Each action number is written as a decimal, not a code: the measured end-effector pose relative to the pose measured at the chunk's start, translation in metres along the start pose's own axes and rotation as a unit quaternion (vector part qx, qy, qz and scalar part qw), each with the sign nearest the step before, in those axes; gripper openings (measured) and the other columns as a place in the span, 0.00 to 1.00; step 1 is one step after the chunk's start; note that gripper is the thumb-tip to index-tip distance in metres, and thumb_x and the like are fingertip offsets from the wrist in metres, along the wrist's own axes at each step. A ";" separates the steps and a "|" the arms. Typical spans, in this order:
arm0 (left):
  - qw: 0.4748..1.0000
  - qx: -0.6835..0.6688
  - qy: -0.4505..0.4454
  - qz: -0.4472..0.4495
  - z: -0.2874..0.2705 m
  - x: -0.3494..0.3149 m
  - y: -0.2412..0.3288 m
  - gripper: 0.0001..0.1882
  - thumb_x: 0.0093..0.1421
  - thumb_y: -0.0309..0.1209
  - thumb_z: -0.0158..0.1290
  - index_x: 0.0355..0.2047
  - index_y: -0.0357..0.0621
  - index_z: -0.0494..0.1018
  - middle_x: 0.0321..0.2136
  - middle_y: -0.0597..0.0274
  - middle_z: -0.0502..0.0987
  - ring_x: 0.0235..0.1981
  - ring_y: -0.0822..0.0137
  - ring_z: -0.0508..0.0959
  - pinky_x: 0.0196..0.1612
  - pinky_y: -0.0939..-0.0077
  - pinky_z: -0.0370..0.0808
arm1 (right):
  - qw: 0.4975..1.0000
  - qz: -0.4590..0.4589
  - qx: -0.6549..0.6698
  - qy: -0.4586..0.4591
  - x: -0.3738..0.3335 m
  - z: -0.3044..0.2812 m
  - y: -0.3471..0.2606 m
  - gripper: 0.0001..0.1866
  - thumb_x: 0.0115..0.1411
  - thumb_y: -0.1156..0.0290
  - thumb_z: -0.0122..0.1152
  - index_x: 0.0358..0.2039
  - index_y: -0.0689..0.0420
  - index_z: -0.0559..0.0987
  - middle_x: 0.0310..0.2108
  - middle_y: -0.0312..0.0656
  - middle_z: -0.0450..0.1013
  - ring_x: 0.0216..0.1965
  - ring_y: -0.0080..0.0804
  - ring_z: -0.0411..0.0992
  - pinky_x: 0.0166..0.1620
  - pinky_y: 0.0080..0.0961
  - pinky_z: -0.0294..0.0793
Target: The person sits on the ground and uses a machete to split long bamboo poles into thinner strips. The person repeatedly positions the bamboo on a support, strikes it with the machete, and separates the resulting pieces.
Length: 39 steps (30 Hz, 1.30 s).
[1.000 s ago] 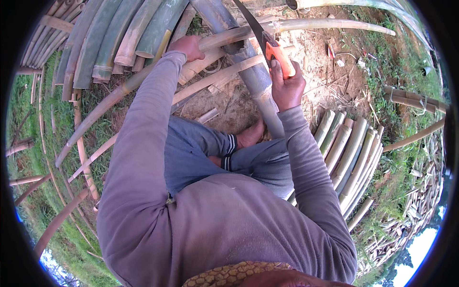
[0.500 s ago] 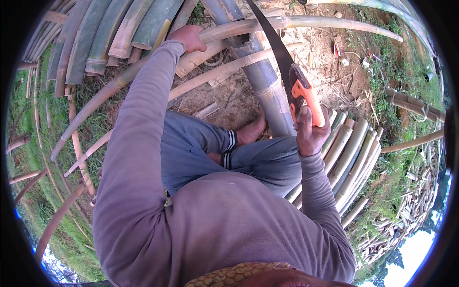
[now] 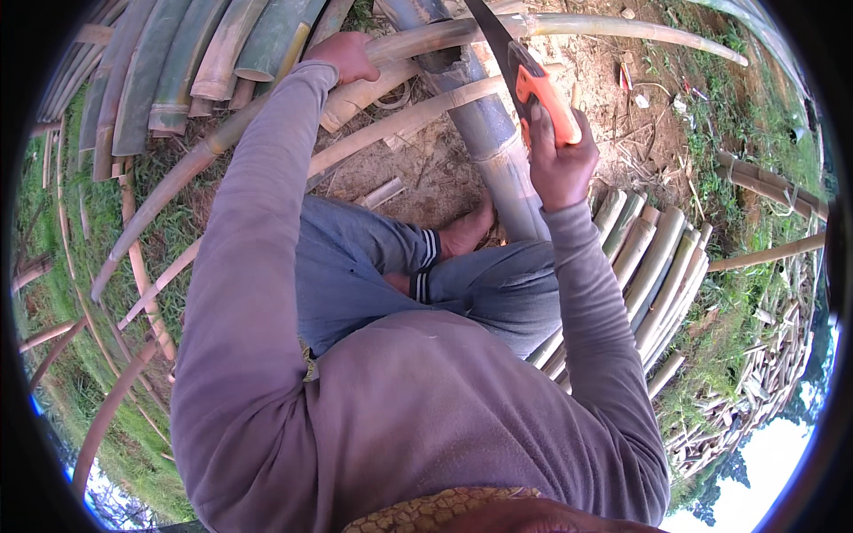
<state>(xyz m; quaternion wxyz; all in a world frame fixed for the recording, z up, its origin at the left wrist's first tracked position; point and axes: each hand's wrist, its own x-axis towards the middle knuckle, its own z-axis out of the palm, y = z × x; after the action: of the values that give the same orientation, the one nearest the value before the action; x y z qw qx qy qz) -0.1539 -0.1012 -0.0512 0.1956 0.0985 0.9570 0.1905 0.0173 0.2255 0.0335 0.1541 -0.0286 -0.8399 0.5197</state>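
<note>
My right hand (image 3: 563, 167) is wrapped round the orange handle of a handsaw (image 3: 549, 102). Its dark blade slants up and to the left, passing over a long, slender bamboo pole (image 3: 426, 42); whether the teeth touch it I cannot tell. At the upper left, my left hand (image 3: 345, 59) is closed on that pole, left of the blade. The pole lies across a thick bamboo log (image 3: 494, 133), which has an opening cut in its upper side. A split bamboo strip (image 3: 409, 120) crosses the log nearer to me.
Thick green bamboo lengths (image 3: 182, 67) are stacked at the upper left. Cut bamboo pieces (image 3: 653, 266) lie in a row by my right forearm. My bare foot (image 3: 468, 229) rests against the log. Bamboo scraps (image 3: 755, 382) are heaped at the far right.
My right hand has moved forward and slightly left with the handsaw, pushing the blade farther past the pole. My left hand keeps its hold on the pole.
</note>
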 end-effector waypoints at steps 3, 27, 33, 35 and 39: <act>0.998 -0.033 -0.044 -0.032 -0.010 -0.004 0.008 0.33 0.45 0.41 0.67 0.53 0.40 0.81 0.38 0.45 0.86 0.39 0.50 0.86 0.48 0.60 0.80 | 1.000 -0.001 0.012 0.023 0.029 0.022 0.002 0.17 0.68 0.63 0.69 0.42 0.67 0.81 0.25 0.43 0.79 0.26 0.25 0.76 0.31 0.28 0.75; 0.973 -0.189 -0.130 0.016 -0.008 0.010 -0.019 0.30 0.46 0.31 0.66 0.51 0.30 0.78 0.32 0.54 0.83 0.29 0.65 0.82 0.35 0.68 0.78 | 0.995 0.094 0.030 0.003 -0.044 -0.032 -0.011 0.13 0.67 0.72 0.69 0.47 0.66 0.79 0.28 0.42 0.81 0.30 0.19 0.78 0.34 0.22 0.77; 0.976 0.142 0.163 0.035 0.016 -0.026 0.018 0.32 0.54 0.45 0.69 0.57 0.51 0.73 0.40 0.45 0.84 0.49 0.45 0.85 0.52 0.45 0.80 | 0.999 0.040 -0.012 0.011 -0.041 -0.024 -0.017 0.12 0.69 0.70 0.68 0.46 0.65 0.79 0.28 0.39 0.78 0.27 0.21 0.73 0.33 0.23 0.73; 0.984 0.120 0.124 -0.044 0.017 -0.025 0.029 0.31 0.56 0.44 0.68 0.57 0.50 0.73 0.39 0.46 0.85 0.48 0.44 0.85 0.50 0.43 0.80 | 1.000 0.001 -0.019 0.016 -0.043 -0.023 -0.013 0.10 0.72 0.71 0.65 0.45 0.65 0.78 0.26 0.31 0.74 0.24 0.12 0.67 0.27 0.16 0.68; 0.989 0.098 0.107 -0.007 0.008 -0.026 0.016 0.22 0.55 0.38 0.64 0.49 0.47 0.76 0.39 0.45 0.85 0.44 0.40 0.84 0.48 0.45 0.80 | 0.993 0.119 0.021 -0.002 -0.087 -0.062 -0.031 0.14 0.69 0.69 0.68 0.46 0.67 0.79 0.31 0.42 0.79 0.32 0.23 0.77 0.37 0.23 0.77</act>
<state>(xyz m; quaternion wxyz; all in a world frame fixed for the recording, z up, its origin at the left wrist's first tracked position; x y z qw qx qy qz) -0.1255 -0.0912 -0.0431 0.0828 0.0895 0.9871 0.1037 0.1212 0.2474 0.0666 0.0899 -0.1236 -0.8199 0.5517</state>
